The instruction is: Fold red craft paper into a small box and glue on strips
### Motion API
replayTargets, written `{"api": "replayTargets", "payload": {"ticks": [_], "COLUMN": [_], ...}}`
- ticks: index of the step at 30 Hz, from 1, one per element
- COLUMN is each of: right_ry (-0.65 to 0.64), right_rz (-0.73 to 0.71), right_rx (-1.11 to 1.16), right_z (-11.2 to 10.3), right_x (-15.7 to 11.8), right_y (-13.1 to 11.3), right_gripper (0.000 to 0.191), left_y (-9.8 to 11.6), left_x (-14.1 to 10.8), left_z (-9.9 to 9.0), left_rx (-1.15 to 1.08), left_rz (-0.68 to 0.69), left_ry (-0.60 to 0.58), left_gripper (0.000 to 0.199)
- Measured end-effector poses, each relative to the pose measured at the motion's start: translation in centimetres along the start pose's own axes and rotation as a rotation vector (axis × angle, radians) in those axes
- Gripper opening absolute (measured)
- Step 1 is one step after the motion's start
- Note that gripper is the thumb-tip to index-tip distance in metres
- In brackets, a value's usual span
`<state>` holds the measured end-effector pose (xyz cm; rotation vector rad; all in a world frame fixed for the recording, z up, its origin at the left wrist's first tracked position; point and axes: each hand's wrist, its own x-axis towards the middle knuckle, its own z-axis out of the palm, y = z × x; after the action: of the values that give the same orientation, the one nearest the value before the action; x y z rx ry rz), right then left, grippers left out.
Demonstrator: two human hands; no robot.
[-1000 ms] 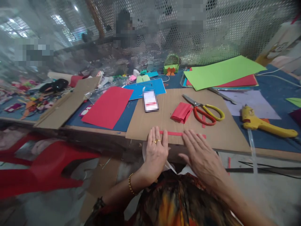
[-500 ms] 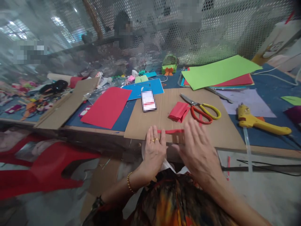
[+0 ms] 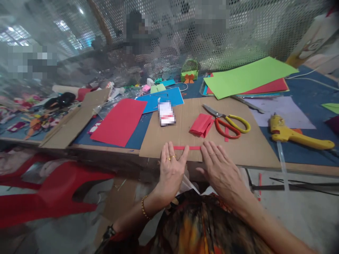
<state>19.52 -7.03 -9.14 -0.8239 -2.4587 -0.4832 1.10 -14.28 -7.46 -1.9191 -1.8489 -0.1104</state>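
A narrow red paper strip (image 3: pixel 194 148) lies flat near the front edge of the cardboard sheet (image 3: pixel 249 151). My left hand (image 3: pixel 172 169) rests palm down with fingers spread, its fingertips on the strip's left part. At the strip's right end, the fingertips of my right hand (image 3: pixel 221 167) press down, the hand flat and the thumb apart. Behind the strip sits a small folded red paper piece (image 3: pixel 201 125). Scissors (image 3: pixel 229 125) with red and yellow handles lie to its right, partly over another short red strip (image 3: pixel 226 135).
A phone (image 3: pixel 166 113) lies at the cardboard's back left, with a red sheet (image 3: pixel 120 121) beyond. Yellow glue gun (image 3: pixel 299 135) is on the right. Green sheet (image 3: pixel 249 77) tops a stack behind. A small green basket (image 3: pixel 189 72) stands by the mesh. A red chair (image 3: pixel 66 187) is at left.
My right hand has come down onto the strip's right end. The strip now looks straighter and flatter. My left hand's index finger has spread away from the others.
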Motion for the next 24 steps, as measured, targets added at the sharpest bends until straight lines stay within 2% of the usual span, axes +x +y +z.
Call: {"api": "replayTargets", "payload": {"ticks": [4, 7, 10, 14, 18, 21, 24], "right_ry": [-0.001, -0.026, -0.018, -0.100, -0.071, -0.056, -0.093], "right_rz": [0.062, 0.112, 0.117, -0.074, -0.012, 0.011, 0.036], "right_rx": [-0.065, -0.087, -0.045, 0.157, 0.156, 0.106, 0.075], "right_z": [-1.6, -2.9, -3.0, -0.3, 1.5, 0.9, -0.3], "right_x": [-2.4, -2.2, -0.1, 2.3, 1.6, 0.3, -0.1], "right_y": [2.5, 3.4, 2.3, -0.9, -1.9, -1.1, -0.4], "right_gripper": [0.058, 0.058, 0.067, 0.063, 0.061, 0.058, 0.058], "left_y": [0.1, 0.1, 0.0, -0.2, -0.2, 0.1, 0.0], "left_x": [0.1, 0.1, 0.1, 0.1, 0.2, 0.2, 0.2], "left_z": [0.0, 0.3, 0.5, 0.3, -0.1, -0.2, -0.3], "left_rx": [0.004, -0.021, -0.044, -0.029, 0.014, 0.005, -0.014], "left_rz": [0.014, 0.010, 0.002, 0.017, 0.025, 0.004, -0.020], "left_ry": [0.034, 0.033, 0.013, -0.004, 0.021, 0.020, -0.011], "left_gripper": [0.060, 0.058, 0.059, 0.057, 0.058, 0.061, 0.063]}}
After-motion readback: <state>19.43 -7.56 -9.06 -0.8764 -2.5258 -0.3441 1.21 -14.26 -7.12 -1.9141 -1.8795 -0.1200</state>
